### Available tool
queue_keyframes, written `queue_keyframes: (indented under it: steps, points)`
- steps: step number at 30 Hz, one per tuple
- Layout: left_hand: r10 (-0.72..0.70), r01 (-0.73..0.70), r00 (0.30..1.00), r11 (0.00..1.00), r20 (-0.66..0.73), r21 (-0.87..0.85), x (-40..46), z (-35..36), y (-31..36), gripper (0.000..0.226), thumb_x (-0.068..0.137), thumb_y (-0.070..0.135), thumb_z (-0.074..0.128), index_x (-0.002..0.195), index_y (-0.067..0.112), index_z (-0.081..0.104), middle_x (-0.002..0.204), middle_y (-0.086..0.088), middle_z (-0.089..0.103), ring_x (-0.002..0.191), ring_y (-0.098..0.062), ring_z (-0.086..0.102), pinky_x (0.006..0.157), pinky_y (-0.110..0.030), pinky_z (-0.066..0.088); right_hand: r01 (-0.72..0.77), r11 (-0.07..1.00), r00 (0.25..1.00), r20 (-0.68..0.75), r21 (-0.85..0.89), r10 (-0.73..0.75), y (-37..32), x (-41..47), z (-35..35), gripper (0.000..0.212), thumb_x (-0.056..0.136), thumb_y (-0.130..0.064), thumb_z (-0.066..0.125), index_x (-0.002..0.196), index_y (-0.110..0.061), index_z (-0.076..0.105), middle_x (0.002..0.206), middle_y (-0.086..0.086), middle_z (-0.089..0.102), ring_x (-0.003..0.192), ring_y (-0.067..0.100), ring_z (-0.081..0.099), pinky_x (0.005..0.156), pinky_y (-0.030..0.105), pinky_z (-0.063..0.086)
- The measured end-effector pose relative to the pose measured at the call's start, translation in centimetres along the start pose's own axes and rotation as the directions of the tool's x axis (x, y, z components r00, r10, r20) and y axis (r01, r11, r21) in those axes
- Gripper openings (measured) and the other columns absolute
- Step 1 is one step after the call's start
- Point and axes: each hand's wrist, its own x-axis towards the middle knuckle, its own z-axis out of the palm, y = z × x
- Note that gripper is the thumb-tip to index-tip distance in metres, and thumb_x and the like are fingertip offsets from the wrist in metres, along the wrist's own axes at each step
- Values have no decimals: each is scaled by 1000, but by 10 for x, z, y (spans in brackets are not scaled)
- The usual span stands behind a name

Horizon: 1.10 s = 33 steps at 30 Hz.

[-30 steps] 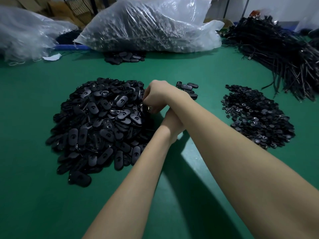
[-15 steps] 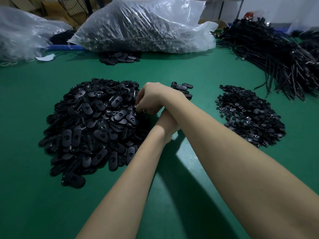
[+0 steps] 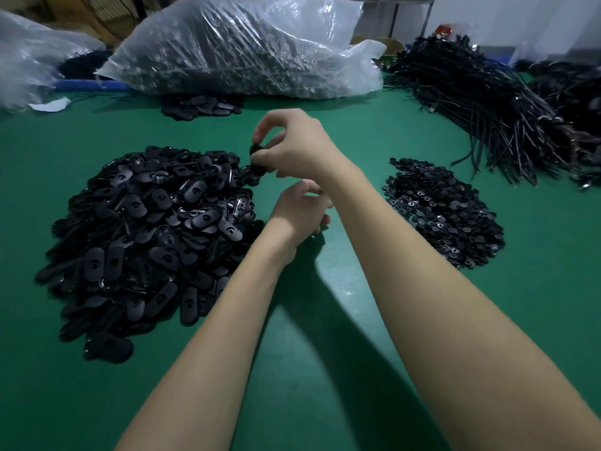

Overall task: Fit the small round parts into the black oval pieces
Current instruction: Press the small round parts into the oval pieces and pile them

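While the right hand [image 3: 294, 148] hangs above the far edge of the oval pile [image 3: 146, 236], its fingers [image 3: 260, 133] pinch one black oval piece [image 3: 257, 157] clear of the heap. The left hand [image 3: 297, 211] sits lower and nearer, just beside the pile's right edge and under the right forearm; its fingers are curled, but whether they grasp anything I cannot tell. The round parts [image 3: 445, 211] lie in a smaller heap on the green bench [image 3: 309, 369], well apart to the right. A few more ovals [image 3: 201, 105] lie at the foot of a clear plastic bag [image 3: 240, 47] at the back. Black cords [image 3: 487, 102] are piled at the far right.
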Motion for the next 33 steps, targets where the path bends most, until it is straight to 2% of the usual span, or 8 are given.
queue_keyframes:
  steps: [5,11,15,18,20,22,27,33]
  points:
    - [-3,4,999,1000,34,-7,-5,-2,2,10,93,12,65,103,14,62,94,-4,68,69,-13,63,61,-22,49,-32,984,960,-270,175,79,48,-49,-43,16,89,-16,74,99,-27,78,89,-6,76,79,8,73,70,27,60]
    - [10,-1,990,998,140,-66,-12,4,1,15,93,6,68,106,13,66,94,-12,71,80,-20,66,73,-26,56,-222,954,966,-84,202,243,93,-91,-47,15,91,-13,75,105,-19,81,86,-1,80,64,7,70,69,24,59]
    - [5,4,991,998,137,-62,-12,3,-2,10,92,5,70,99,13,71,91,-12,73,79,-19,68,77,-26,58,-254,896,958,-32,365,284,96,-91,-52,15,94,-11,72,108,-15,75,93,5,80,83,20,77,74,26,62]
    - [-14,24,993,996,118,-85,-12,-1,-3,11,92,0,68,96,10,71,99,-16,74,78,-18,71,81,-23,60,-285,958,928,-240,29,284,111,-92,-68,16,96,-20,65,104,-26,77,97,-3,77,90,15,73,79,26,59]
    - [-18,31,993,993,113,-113,-11,-2,-3,13,92,-3,67,95,9,72,100,-17,74,79,-18,74,82,-23,60,-360,913,897,-339,-194,282,123,-99,-81,20,94,-23,63,102,-32,79,98,-8,76,95,13,69,89,32,56]
    - [-16,29,993,993,114,-115,-11,-2,-3,12,92,-2,67,95,8,72,99,-16,75,82,-18,75,82,-23,60,-414,882,885,-328,-224,332,132,-105,-90,21,93,-24,64,101,-34,80,97,-9,74,96,14,67,93,37,56]
    - [-19,23,995,999,95,-42,-10,-4,-4,8,91,7,72,95,13,73,95,-9,75,78,-13,73,68,-20,57,-423,870,893,-281,-252,352,141,-110,-92,8,88,-36,76,95,-38,79,86,-17,69,91,13,65,80,31,52]
    - [-13,25,996,990,89,-136,-7,-4,-5,12,92,0,68,93,10,74,104,-15,74,84,-20,73,89,-26,58,-451,848,877,-315,-278,363,140,-107,-84,10,84,-41,79,93,-43,79,85,-21,67,91,10,63,74,29,46]
